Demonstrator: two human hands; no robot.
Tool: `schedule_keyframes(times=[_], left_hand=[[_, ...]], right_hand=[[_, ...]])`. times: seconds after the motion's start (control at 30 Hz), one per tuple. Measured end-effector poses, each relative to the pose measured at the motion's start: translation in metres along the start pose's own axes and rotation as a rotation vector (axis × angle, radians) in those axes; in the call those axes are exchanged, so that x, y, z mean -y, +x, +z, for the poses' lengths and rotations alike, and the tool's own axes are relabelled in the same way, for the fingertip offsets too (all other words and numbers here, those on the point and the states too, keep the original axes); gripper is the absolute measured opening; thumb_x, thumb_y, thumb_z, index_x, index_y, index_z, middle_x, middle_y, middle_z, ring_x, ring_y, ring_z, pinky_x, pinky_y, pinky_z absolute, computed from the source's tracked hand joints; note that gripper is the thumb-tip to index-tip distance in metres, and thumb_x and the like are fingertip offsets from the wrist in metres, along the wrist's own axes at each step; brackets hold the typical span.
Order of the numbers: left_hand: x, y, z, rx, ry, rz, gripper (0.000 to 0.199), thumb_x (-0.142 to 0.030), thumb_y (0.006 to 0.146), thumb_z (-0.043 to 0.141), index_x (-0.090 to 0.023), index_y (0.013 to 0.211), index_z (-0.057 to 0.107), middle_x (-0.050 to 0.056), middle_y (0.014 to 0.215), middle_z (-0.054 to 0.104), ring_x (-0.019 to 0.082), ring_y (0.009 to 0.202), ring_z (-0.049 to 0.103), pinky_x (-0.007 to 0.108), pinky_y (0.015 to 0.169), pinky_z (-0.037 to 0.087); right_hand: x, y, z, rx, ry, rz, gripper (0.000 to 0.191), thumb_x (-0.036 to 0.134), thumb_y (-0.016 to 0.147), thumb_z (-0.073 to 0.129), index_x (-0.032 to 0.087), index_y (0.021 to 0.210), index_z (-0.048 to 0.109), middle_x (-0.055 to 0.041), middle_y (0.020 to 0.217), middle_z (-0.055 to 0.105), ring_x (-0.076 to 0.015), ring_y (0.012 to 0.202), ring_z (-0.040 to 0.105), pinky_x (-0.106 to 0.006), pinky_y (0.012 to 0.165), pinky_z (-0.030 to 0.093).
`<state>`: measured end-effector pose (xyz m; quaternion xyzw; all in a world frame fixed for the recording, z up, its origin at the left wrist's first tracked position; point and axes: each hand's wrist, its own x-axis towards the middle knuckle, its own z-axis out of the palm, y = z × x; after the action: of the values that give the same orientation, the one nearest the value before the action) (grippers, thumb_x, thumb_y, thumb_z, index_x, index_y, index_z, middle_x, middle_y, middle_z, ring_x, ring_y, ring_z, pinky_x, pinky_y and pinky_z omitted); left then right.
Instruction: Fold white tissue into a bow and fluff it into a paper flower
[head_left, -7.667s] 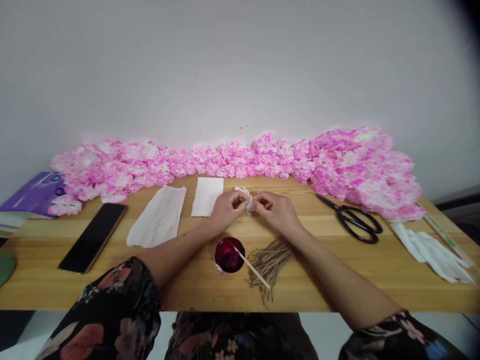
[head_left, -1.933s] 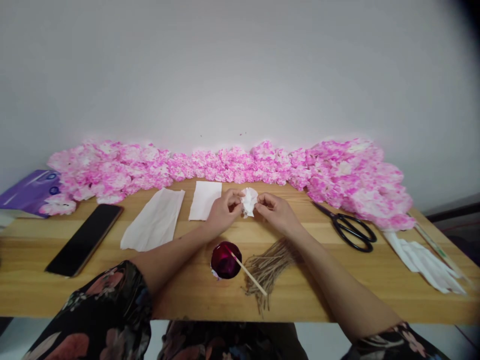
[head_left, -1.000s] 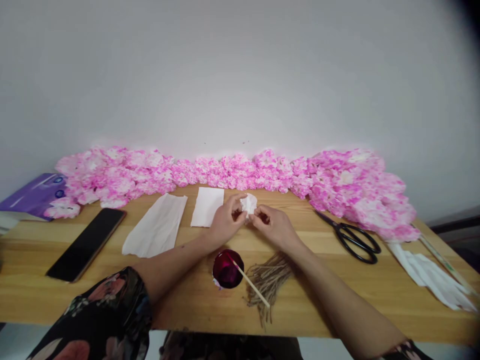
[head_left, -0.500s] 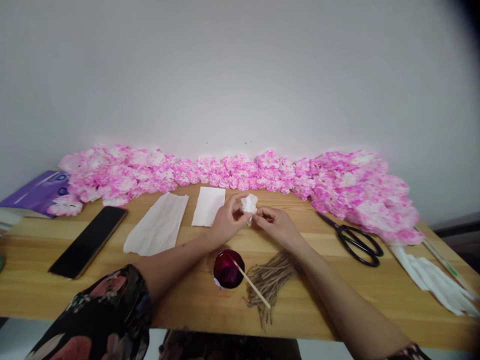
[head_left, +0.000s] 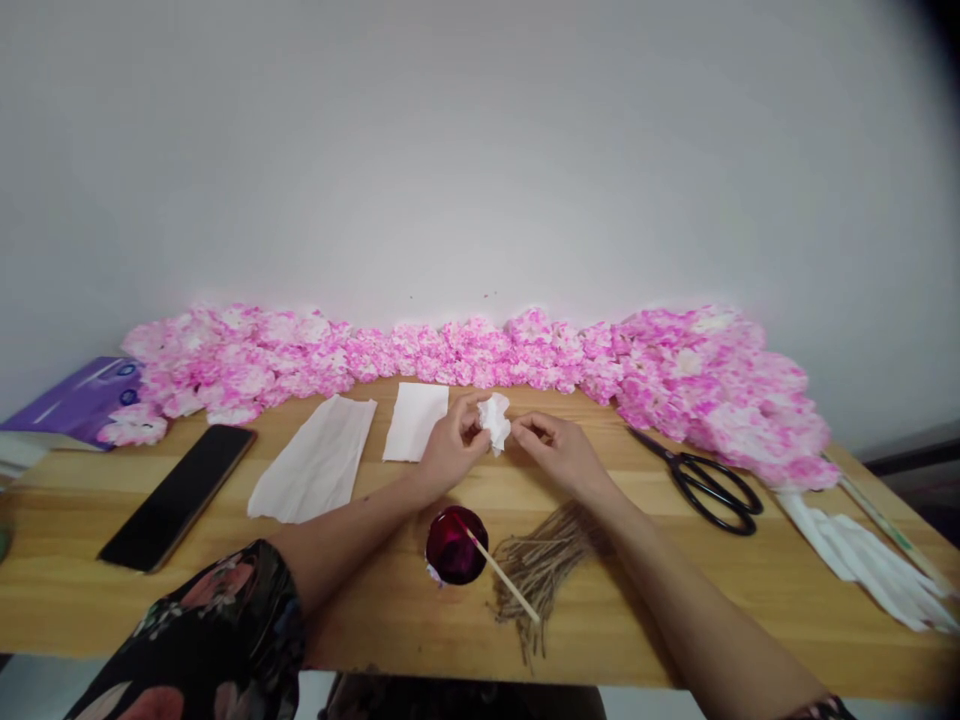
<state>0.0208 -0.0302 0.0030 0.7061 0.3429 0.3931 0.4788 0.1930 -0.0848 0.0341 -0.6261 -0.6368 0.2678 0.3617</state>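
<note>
A small crumpled white paper flower [head_left: 495, 422] is held up above the middle of the table between the fingers of my left hand [head_left: 459, 440]. Just to its right, my right hand [head_left: 556, 450] has thumb and fingers pinched together at the flower's edge. Whether those fingertips grip a petal or something else is too small to tell. Behind my left hand lies a white paper sheet [head_left: 417, 420], with a longer white tissue piece [head_left: 313, 460] farther left. Below my hands stands a cup of dark magenta liquid [head_left: 456, 545], a thin wooden stick [head_left: 504, 578] leaning in it.
Pink-and-white paper flowers [head_left: 480, 352] line the wall. A bundle of brown stems [head_left: 544, 560] lies right of the cup. Black scissors [head_left: 712, 488] and white gloves [head_left: 862, 560] lie on the right; a black phone [head_left: 178, 498] and purple packet [head_left: 79, 400] on the left.
My right fingertips have drawn slightly away from the flower's middle to its edge, and more of the flower shows. My left hand keeps hold of it. The whole view has shifted a little.
</note>
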Motion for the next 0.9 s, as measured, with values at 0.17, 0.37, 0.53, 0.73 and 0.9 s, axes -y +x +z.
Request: schedule_keyframes(times=[0.17, 0.37, 0.53, 0.73, 0.9], left_hand=[[0.002, 0.000, 0.000, -0.005, 0.001, -0.001, 0.047, -0.016, 0.079, 0.056, -0.019, 0.125, 0.045, 0.001, 0.087, 0.066, 0.015, 0.084, 0.065, 0.028, 0.081, 0.051], [0.003, 0.000, -0.001, 0.006, -0.008, -0.002, 0.046, -0.016, 0.080, 0.054, -0.019, 0.126, 0.045, 0.000, 0.083, 0.065, 0.014, 0.082, 0.064, 0.027, 0.079, 0.050], [0.004, 0.000, 0.000, 0.011, -0.033, -0.008, 0.048, -0.016, 0.080, 0.053, -0.019, 0.126, 0.045, 0.000, 0.085, 0.066, 0.013, 0.078, 0.063, 0.025, 0.076, 0.049], [0.005, 0.000, 0.000, 0.016, -0.026, -0.001, 0.047, -0.016, 0.081, 0.053, -0.019, 0.126, 0.045, 0.000, 0.081, 0.065, 0.013, 0.076, 0.062, 0.025, 0.074, 0.049], [0.005, 0.000, 0.000, 0.031, -0.023, -0.003, 0.047, -0.017, 0.082, 0.053, -0.019, 0.128, 0.044, -0.001, 0.082, 0.066, 0.012, 0.073, 0.062, 0.025, 0.074, 0.049]], right_hand=[[0.004, -0.004, 0.007, 0.036, -0.091, -0.027, 0.030, 0.042, 0.083, 0.053, 0.020, 0.063, 0.056, 0.0022, 0.058, 0.055, -0.0133, 0.054, 0.046, -0.025, 0.054, 0.030], [-0.001, -0.002, 0.009, 0.034, -0.102, -0.034, 0.023, 0.034, 0.081, 0.051, 0.020, 0.065, 0.058, 0.0019, 0.060, 0.057, -0.0140, 0.055, 0.049, -0.025, 0.054, 0.032], [-0.006, 0.000, 0.003, 0.021, -0.126, -0.062, 0.024, 0.034, 0.084, 0.049, 0.021, 0.070, 0.064, 0.0003, 0.068, 0.065, -0.0153, 0.060, 0.054, -0.026, 0.057, 0.035], [-0.004, -0.001, -0.001, 0.003, -0.176, -0.056, 0.024, 0.035, 0.086, 0.050, 0.021, 0.074, 0.066, -0.0010, 0.072, 0.066, -0.0162, 0.064, 0.055, -0.026, 0.060, 0.035], [0.002, -0.002, -0.002, 0.037, -0.033, 0.011, 0.034, 0.047, 0.088, 0.048, 0.020, 0.081, 0.069, -0.0018, 0.073, 0.069, -0.0175, 0.065, 0.058, -0.027, 0.061, 0.038]])
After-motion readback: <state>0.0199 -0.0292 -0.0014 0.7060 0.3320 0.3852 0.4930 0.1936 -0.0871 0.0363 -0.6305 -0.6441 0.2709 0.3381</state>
